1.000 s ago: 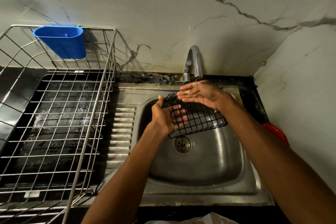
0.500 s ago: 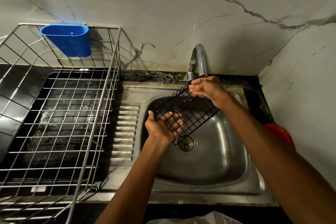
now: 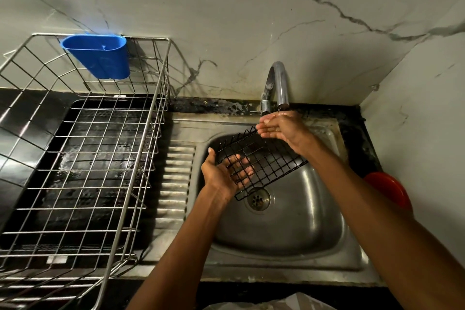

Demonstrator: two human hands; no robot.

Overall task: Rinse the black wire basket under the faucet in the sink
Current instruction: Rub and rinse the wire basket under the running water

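- A large steel wire dish rack fills the counter left of the sink, standing over a wet black tray.
- The steel sink has a ribbed drainboard on its left and a drain in the basin floor.
- The black wire basket is held tilted over the basin, its upper corner near the faucet spout, its lower corner above the drain.
- A blue plastic cup hangs on the rack's back wall.
- A red object shows partly behind the right forearm.
- The left hand supports the basket from below, fingers spread behind the mesh.
- The right hand, fingers straight, rests on the basket's upper corner just under the spout.
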